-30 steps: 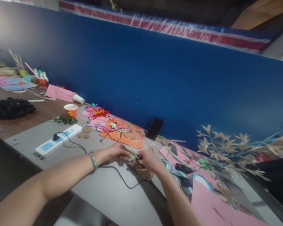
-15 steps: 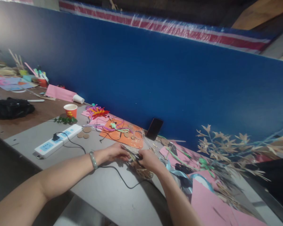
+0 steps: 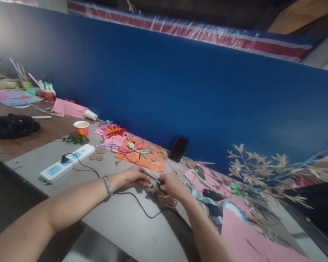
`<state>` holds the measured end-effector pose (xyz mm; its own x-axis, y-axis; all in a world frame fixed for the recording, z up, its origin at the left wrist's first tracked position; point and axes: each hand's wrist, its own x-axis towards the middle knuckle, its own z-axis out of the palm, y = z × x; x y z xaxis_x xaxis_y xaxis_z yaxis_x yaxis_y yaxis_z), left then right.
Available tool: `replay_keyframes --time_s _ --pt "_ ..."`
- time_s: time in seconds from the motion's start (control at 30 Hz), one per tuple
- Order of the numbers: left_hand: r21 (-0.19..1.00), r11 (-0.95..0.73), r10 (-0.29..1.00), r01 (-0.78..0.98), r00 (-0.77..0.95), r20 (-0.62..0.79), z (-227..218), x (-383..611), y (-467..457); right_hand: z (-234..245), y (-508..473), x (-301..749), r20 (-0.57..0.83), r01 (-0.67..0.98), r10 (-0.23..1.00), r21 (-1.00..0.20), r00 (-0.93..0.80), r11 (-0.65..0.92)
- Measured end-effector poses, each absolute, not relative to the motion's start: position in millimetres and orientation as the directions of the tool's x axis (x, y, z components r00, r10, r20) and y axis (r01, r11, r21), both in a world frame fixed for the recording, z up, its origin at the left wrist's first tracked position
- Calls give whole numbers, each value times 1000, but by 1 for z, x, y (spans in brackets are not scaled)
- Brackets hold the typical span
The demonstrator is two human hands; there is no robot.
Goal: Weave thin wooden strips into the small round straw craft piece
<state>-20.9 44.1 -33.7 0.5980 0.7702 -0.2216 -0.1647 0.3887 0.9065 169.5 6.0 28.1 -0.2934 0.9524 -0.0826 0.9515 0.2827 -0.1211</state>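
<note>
My right hand [image 3: 170,185] is closed around the black handles of a pair of scissors [image 3: 159,185]. The blades point left, toward my other hand. My left hand [image 3: 136,176], below a jade-coloured bangle [image 3: 108,185], pinches a thin, pale, straw-like strip [image 3: 152,181] beside the blades. Just under my right hand lies a pale bundle of straw-like strands [image 3: 166,199], partly covered by the hand. A black cable [image 3: 142,207] runs across the grey table below both hands.
Left of my hands lie a white power strip [image 3: 68,163] and a red paper cup [image 3: 81,128]. Behind them are orange paper [image 3: 155,164] and a leaning phone [image 3: 179,149] against a blue partition [image 3: 166,94]. Pink paper [image 3: 243,233] and dried leafy stems [image 3: 262,163] crowd the right.
Hands, scissors and table items stay almost where they were. Only a very slight shift of the fingers and the view shows.
</note>
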Motion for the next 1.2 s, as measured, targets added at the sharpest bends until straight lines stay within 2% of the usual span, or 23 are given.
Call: replay_keyframes --time_s 0.53,0.83,0.93,1.03,1.13,1.2 --pt "892 423 746 -161 620 -242 -38 -23 48 31 5 172 -153 936 934 -196 -323 292" --pt "901 409 737 -145 634 -233 -35 -24 50 32 7 175 -84 928 944 -233 -318 291" --pt "926 360 728 -114 656 -202 -33 -25 50 31 8 175 -85 897 941 -341 -328 282" --pt "940 314 745 -135 649 -155 -30 -26 50 31 8 171 -104 817 944 -536 -314 213" --pt "949 278 785 -150 605 -135 -29 -26 50 31 5 164 -57 681 950 -710 -307 178" --pt "956 245 819 -161 561 -116 -28 -26 50 31 3 160 -17 621 956 -763 -294 178"
